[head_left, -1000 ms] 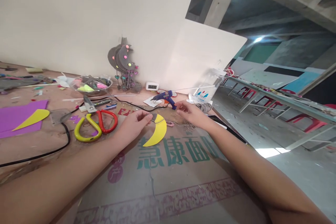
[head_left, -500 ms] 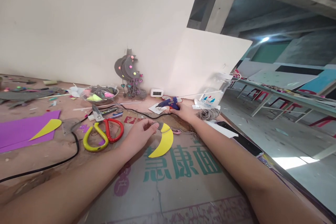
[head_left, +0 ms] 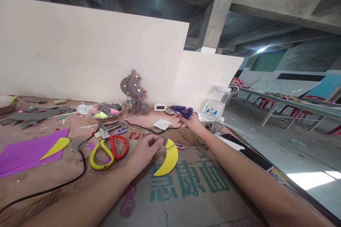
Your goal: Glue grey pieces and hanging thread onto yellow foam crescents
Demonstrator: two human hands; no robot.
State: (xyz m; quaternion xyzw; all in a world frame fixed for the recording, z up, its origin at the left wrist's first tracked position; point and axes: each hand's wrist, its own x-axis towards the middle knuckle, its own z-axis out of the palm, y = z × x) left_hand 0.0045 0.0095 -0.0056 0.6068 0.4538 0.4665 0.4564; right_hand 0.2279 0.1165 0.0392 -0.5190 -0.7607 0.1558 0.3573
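Between the thumb and fingers of my left hand (head_left: 147, 149) is the upper tip of a yellow crescent moon (head_left: 170, 158). Grey yarn wraps that tip, and a strand trails right toward a loose tangle (head_left: 199, 143). My right hand (head_left: 192, 123) grips a blue glue gun (head_left: 183, 110) by its handle, nozzle pointing left, held up off the table. Below the nozzle lies a small white paper square (head_left: 162, 124). Scissors (head_left: 109, 149) with one yellow and one red handle rest left of my left hand.
A printed cardboard sheet (head_left: 191, 205) lies beneath my hands. Purple sheets (head_left: 32, 152) and a black cord (head_left: 53, 188) are at left. Along the back stand a bowl (head_left: 106, 111), a grey moon ornament (head_left: 134, 90), a small clock (head_left: 160, 106) and a plastic jug (head_left: 216, 103). A phone (head_left: 247, 152) lies right.
My right hand has lifted the glue gun off the white paper square, leaving the square uncovered. My left hand still pinches the crescent. The camera view has tilted upward.
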